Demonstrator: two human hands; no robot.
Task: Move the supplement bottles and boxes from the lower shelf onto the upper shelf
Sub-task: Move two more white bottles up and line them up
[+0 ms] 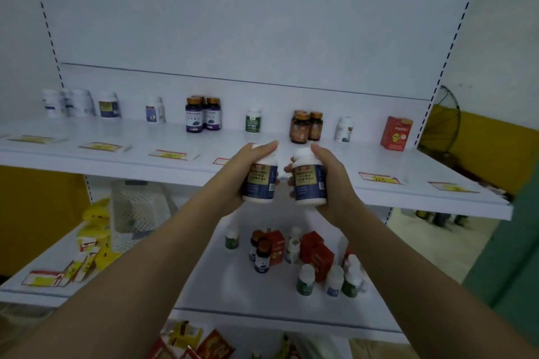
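My left hand (237,172) grips a white bottle with a dark blue label (260,181). My right hand (332,178) grips a matching white bottle (309,182). Both bottles are upright and side by side, in front of the upper shelf's front edge (180,167). On the upper shelf stand several bottles, among them purple-labelled ones (202,114), amber ones (306,126) and a red box (396,132). The lower shelf (233,294) holds several small bottles (305,280) and red boxes (316,253).
Price tags (170,154) lie along the upper shelf's front. A white perforated basket (137,210) and yellow packets (93,242) sit at the left of the lower shelf. More packets (186,341) lie below. A fan (443,119) stands at the right behind the shelving.
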